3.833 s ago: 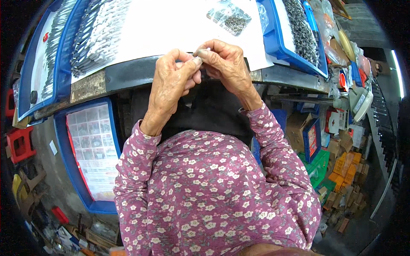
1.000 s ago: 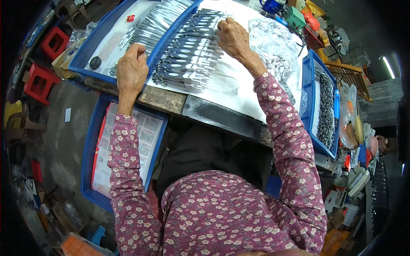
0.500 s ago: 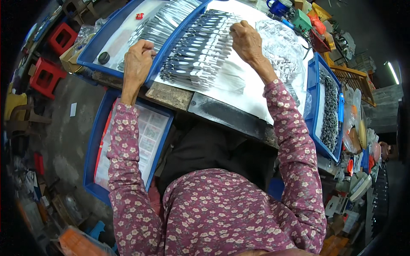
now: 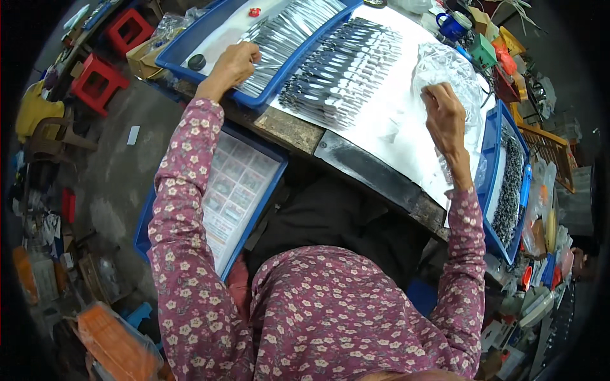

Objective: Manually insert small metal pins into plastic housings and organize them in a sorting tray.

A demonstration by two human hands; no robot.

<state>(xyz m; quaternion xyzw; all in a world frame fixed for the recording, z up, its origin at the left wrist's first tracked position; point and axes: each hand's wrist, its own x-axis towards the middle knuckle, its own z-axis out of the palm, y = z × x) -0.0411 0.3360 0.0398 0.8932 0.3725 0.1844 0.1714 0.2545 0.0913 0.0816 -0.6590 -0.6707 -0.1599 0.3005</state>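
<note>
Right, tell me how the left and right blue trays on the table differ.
The left tray holds long silvery pieces side by side; the right tray holds heaped small black-and-grey pieces. The left hand is over the left tray; the right hand is clear of the right tray. Both are blue with white linings.

Plum sleeves (image 4: 184, 203) are patterned with cream flowers. The slim pieces (image 4: 292, 32) are coloured silver, their tray (image 4: 254, 100) deep blue. Black and white are shared by the two-tone pieces (image 4: 340, 79); bright red is shown by a stool (image 4: 109, 76), white by the sheet (image 4: 381, 149).
</note>
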